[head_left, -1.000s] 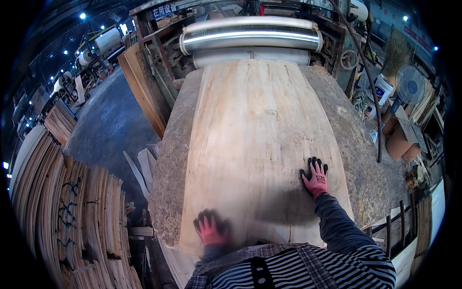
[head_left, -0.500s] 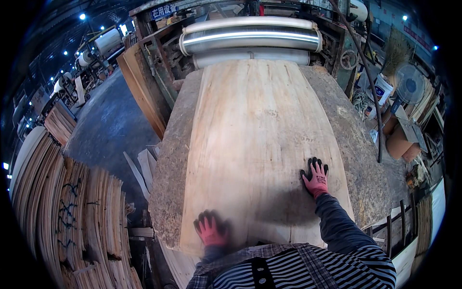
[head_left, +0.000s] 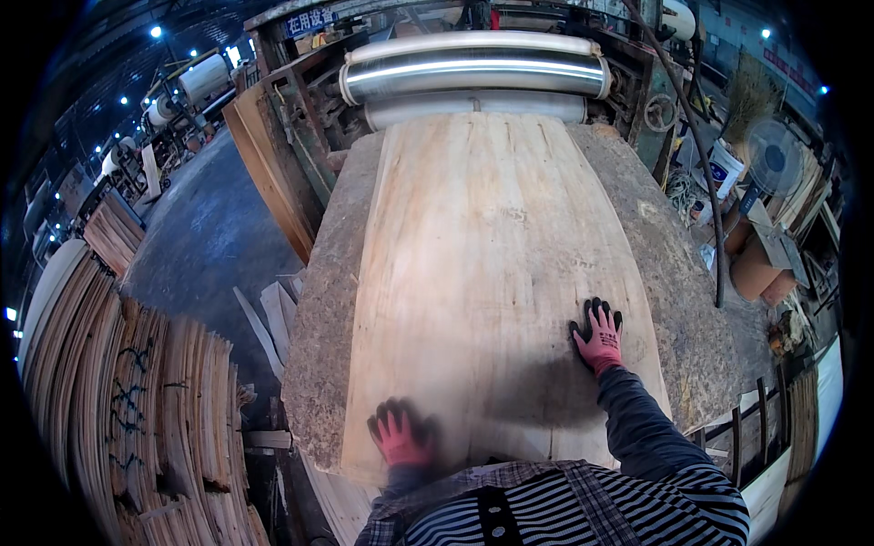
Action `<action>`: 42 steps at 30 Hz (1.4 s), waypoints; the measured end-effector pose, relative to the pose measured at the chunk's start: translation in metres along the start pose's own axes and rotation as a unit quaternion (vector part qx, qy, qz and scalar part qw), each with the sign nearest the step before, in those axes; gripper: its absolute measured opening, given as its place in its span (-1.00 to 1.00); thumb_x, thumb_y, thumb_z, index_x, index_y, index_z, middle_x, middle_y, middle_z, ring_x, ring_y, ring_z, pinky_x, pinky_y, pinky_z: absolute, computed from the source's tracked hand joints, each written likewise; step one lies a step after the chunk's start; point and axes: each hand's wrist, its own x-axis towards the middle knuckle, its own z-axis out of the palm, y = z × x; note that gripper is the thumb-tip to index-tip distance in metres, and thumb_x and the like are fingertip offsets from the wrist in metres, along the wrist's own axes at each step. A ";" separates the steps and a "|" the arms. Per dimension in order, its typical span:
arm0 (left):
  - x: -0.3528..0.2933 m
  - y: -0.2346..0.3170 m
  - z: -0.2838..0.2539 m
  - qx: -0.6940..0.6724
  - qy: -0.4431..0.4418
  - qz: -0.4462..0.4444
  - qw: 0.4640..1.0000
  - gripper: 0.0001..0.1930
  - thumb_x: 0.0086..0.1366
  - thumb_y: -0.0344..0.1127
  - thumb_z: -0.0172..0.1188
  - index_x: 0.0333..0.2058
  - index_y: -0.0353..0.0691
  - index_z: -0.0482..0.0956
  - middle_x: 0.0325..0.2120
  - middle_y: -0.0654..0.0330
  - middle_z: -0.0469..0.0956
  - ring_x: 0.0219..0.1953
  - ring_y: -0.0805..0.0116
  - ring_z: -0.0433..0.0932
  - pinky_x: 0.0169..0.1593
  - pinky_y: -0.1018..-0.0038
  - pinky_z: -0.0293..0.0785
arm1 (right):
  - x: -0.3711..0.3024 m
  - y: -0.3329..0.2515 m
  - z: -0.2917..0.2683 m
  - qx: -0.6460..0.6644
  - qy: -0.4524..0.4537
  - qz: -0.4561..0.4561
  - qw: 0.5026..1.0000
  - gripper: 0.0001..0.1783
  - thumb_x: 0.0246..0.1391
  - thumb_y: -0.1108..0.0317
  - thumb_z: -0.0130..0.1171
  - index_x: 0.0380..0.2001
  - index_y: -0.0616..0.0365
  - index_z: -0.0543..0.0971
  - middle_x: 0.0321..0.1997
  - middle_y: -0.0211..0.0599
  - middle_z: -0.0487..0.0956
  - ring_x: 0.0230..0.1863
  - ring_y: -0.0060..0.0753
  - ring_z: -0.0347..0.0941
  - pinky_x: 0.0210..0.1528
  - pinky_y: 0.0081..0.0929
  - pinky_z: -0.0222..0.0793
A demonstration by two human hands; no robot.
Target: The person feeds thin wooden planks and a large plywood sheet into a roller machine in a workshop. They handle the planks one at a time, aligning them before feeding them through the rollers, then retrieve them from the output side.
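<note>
A wide, pale wood veneer sheet (head_left: pixel 473 300) lies on a rough, speckled table (head_left: pixel 319 309). Its far end reaches the rollers of a machine, where a shiny metal roller (head_left: pixel 473 77) spans the width. My left hand (head_left: pixel 401 435), in a pink glove with black fingertips, lies flat near the sheet's near left corner, its fingers spread. Toward the right edge, my right hand (head_left: pixel 599 338) rests palm down in a matching glove, fingers apart. Neither hand grips anything. A dark smudge blurs the view between them.
Stacked veneer sheets (head_left: pixel 137 409) fill the lower left. Boards (head_left: pixel 273 168) lean against the machine's left side. To the right stand a fan (head_left: pixel 774 156), a white bucket (head_left: pixel 724 168) and a dark slanting pole (head_left: pixel 706 173). Wood strips (head_left: pixel 264 328) lie beside the table.
</note>
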 end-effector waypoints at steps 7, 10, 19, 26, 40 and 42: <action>-0.001 -0.002 0.003 -0.014 0.010 0.003 1.000 -0.35 0.00 0.05 0.06 -0.04 -0.36 0.30 0.06 -0.08 0.17 0.17 -0.07 0.00 0.20 -0.04 -0.27 | 0.000 -0.001 -0.001 -0.002 -0.007 0.004 1.000 -0.29 -0.13 -0.06 0.05 0.10 0.02 0.25 0.24 -0.25 0.11 0.28 -0.19 -0.10 0.27 -0.15 -0.32; -0.001 -0.002 0.003 -0.020 0.016 0.005 1.000 -0.35 -0.01 0.04 0.07 -0.05 -0.36 0.31 0.05 -0.09 0.18 0.16 -0.09 0.02 0.20 -0.05 -0.26 | 0.000 0.000 -0.002 -0.002 -0.012 0.007 1.000 -0.28 -0.13 -0.06 0.05 0.11 0.02 0.24 0.24 -0.25 0.10 0.28 -0.20 -0.10 0.28 -0.15 -0.33; 0.000 0.002 -0.002 -0.016 0.010 0.001 1.000 -0.35 0.02 0.05 0.05 -0.03 -0.36 0.30 0.08 -0.08 0.15 0.18 -0.06 0.01 0.21 -0.02 -0.27 | 0.000 0.000 -0.003 -0.009 -0.015 0.006 1.000 -0.27 -0.12 -0.07 0.04 0.11 0.03 0.23 0.24 -0.24 0.10 0.28 -0.20 -0.10 0.28 -0.18 -0.33; -0.001 -0.003 -0.002 -0.008 0.007 -0.004 1.000 -0.34 0.01 0.07 0.05 -0.01 -0.33 0.28 0.09 -0.05 0.14 0.18 -0.05 0.00 0.22 0.00 -0.27 | 0.000 -0.005 -0.002 -0.010 -0.017 -0.004 1.000 -0.27 -0.11 -0.07 0.03 0.12 0.03 0.22 0.24 -0.19 0.10 0.28 -0.17 -0.11 0.29 -0.17 -0.35; -0.004 -0.015 0.025 0.044 -0.011 -0.007 0.999 -0.27 -0.02 0.02 0.12 0.11 -0.16 0.15 0.13 -0.02 0.07 0.19 -0.05 -0.03 0.23 0.07 -0.24 | -0.004 0.002 -0.014 0.030 0.007 -0.033 0.999 -0.25 -0.08 -0.14 -0.06 0.12 0.09 0.20 0.20 -0.11 0.15 0.26 -0.12 -0.07 0.29 -0.06 -0.40; -0.003 -0.002 0.011 0.048 -0.055 -0.035 0.997 -0.28 -0.01 0.02 0.12 0.11 -0.16 0.15 0.13 -0.02 0.07 0.19 -0.05 -0.03 0.23 0.08 -0.24 | -0.008 0.006 -0.013 0.022 0.011 -0.034 0.999 -0.25 -0.08 -0.15 -0.06 0.11 0.10 0.21 0.19 -0.11 0.15 0.26 -0.12 -0.06 0.29 -0.07 -0.39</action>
